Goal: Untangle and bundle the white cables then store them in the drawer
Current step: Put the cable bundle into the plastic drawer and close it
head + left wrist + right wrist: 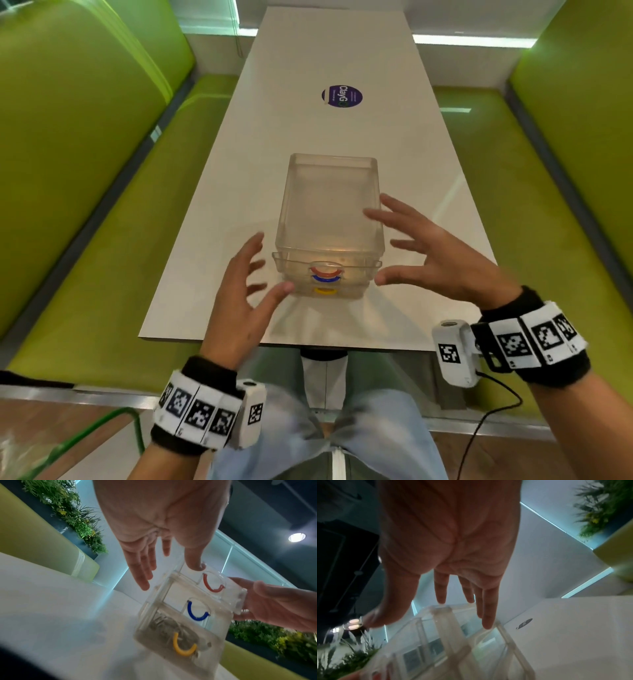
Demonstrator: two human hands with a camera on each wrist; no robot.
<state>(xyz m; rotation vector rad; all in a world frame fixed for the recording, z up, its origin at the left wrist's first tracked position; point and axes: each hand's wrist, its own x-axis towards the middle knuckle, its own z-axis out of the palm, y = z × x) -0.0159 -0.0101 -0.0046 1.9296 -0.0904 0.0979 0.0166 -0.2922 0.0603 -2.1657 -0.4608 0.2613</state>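
A clear plastic drawer unit [329,212] stands on the white table [342,130], with red [213,584], blue [197,612] and yellow [183,645] handles facing me. In the left wrist view, a blurred pale grey bundle of cables [163,626] lies inside the bottom drawer behind the yellow handle. My left hand [255,274] is spread beside the unit's front left corner, thumb close to it. On the right side my right hand [404,246] is spread, fingers straight over the top edge [447,615]. Neither hand holds anything. I cannot tell whether either touches the unit.
Green padded benches [85,171] run along both sides of the table. A round purple sticker [342,96] lies on the tabletop beyond the unit. A black wire [486,421] hangs from my right wrist camera. My knees are under the table's near edge.
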